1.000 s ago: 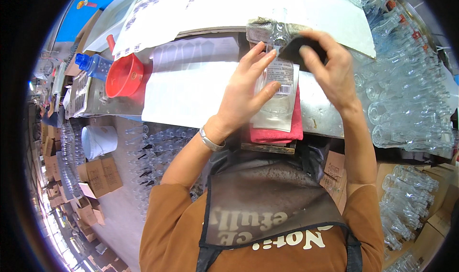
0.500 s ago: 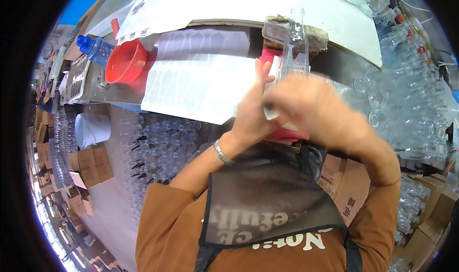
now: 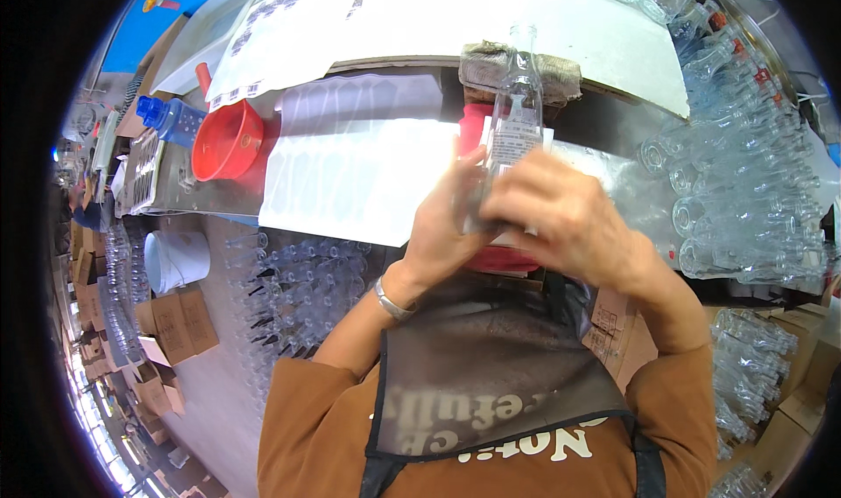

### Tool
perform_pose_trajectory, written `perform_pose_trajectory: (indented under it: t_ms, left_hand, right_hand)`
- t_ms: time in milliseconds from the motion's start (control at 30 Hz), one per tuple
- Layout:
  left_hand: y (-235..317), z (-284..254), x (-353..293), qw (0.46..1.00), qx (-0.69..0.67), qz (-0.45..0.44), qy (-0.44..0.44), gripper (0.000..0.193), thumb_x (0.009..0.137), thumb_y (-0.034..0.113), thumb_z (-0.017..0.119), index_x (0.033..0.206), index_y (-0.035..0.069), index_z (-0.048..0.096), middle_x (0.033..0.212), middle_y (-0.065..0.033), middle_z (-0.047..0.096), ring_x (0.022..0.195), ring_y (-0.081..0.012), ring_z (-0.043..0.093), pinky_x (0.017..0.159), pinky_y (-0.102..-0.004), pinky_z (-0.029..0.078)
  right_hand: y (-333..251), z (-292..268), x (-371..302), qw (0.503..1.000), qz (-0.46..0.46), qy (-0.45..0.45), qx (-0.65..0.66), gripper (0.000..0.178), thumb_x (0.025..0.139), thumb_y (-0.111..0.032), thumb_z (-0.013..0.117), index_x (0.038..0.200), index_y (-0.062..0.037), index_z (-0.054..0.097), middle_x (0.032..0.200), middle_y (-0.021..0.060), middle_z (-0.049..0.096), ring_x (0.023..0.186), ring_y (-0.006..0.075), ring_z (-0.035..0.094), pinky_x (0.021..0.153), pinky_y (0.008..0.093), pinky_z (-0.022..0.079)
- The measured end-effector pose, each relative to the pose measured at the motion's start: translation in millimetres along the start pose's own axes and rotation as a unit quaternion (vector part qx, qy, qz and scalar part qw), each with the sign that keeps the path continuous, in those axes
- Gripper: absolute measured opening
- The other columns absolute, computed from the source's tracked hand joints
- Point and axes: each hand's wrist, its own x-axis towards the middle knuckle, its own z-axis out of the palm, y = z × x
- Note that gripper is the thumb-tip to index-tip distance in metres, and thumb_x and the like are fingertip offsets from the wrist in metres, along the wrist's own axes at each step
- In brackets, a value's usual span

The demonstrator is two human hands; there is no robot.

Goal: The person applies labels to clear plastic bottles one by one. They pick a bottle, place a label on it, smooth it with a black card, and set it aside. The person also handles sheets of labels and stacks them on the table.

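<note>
Left hand point(image 3: 441, 213): cupped along left side of clear, long-necked glass bottle point(image 3: 517, 104); firmness of hold, cannot tell. Right hand point(image 3: 565, 213): blurred, fingers bent across lower body; whether pinching anything, cannot tell. Bottle lies neck away from person, over grey folded cloth pad point(image 3: 561, 75). Judged step: smoothing printed face. Next move likely calls for steady left support, even right-hand pressure.

Apparently a workshop, massed glass bottles point(image 3: 745, 213), cardboard boxes point(image 3: 182, 324)

Brown shirt point(image 3: 307, 428), white lettering point(image 3: 574, 443), dark sheer apron point(image 3: 499, 349), silver wristband point(image 3: 387, 300)
</note>
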Motion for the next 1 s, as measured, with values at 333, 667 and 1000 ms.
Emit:
perform_pose_trajectory:
  t_ms: [333, 667, 1000]
  left_hand:
    - [-18.9, -10.6, -5.2, 0.995, -0.068, -0.046, -0.053, 0.108, 0.077, 0.002, 0.080, 0.158, 0.002, 0.009, 0.148, -0.0226, 0.045, 0.135, -0.0280, 0.047, 0.114, -0.0404, 0.036]
    - [10.9, 10.7, -0.9, 0.999, 0.034, -0.009, 0.035, 0.089, 0.072, 0.012, 0.087, 0.146, -0.001, 0.041, 0.132, -0.0189, 0.059, 0.115, -0.0294, 0.062, 0.099, -0.0383, 0.049]
    - [-1.3, -45.1, 46.1, 0.992, -0.087, 0.005, 0.095, 0.075, 0.090, 0.013, 0.067, 0.154, 0.000, 0.029, 0.151, -0.0195, 0.045, 0.135, -0.0303, 0.049, 0.111, -0.0422, 0.038]
  right_hand:
    - [25.3, -8.4, -22.9, 0.991, 0.100, 0.091, 0.012, 0.023, 0.073, -0.004, 0.074, 0.095, -0.0043, 0.067, 0.094, 0.0102, 0.068, 0.084, 0.0267, 0.067, 0.076, 0.0364, 0.056]
    - [43.4, -17.7, -25.2, 0.975, 0.173, 0.142, 0.003, 0.021, 0.082, -0.002, 0.070, 0.102, -0.0001, 0.069, 0.093, 0.0141, 0.070, 0.082, 0.0216, 0.069, 0.073, 0.0336, 0.054]
    - [42.6, -25.1, 23.2, 0.971, 0.056, 0.088, -0.213, 0.014, 0.079, -0.007, 0.069, 0.093, -0.0069, 0.067, 0.090, 0.0092, 0.065, 0.082, 0.0277, 0.065, 0.071, 0.0381, 0.054]
